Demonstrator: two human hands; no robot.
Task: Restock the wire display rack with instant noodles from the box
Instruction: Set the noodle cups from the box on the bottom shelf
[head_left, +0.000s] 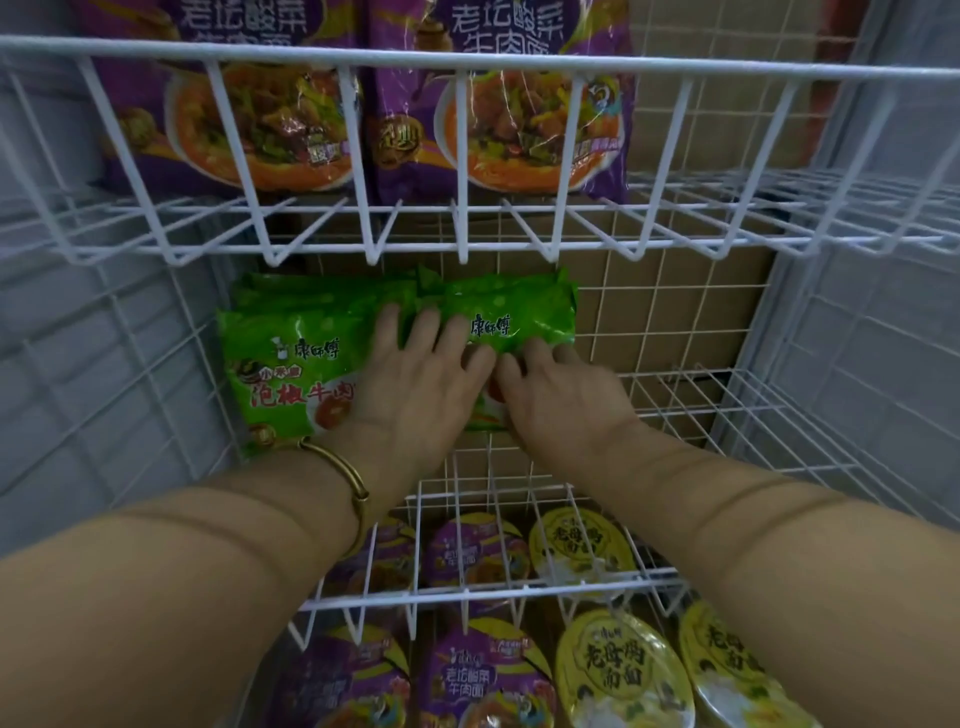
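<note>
Several green instant noodle packs stand in the middle basket of the white wire display rack. The front left green pack leans upright at the basket's left. My left hand lies flat with spread fingers across the packs. My right hand grips the lower edge of the right green pack, fingers curled under it. A gold bangle sits on my left wrist. The box is not in view.
The upper basket holds two purple noodle bags. Below, purple cup noodles and yellow-lidded cup noodles fill the lower baskets. Cardboard boxes stand behind the rack's grid. The middle basket's right half holds nothing.
</note>
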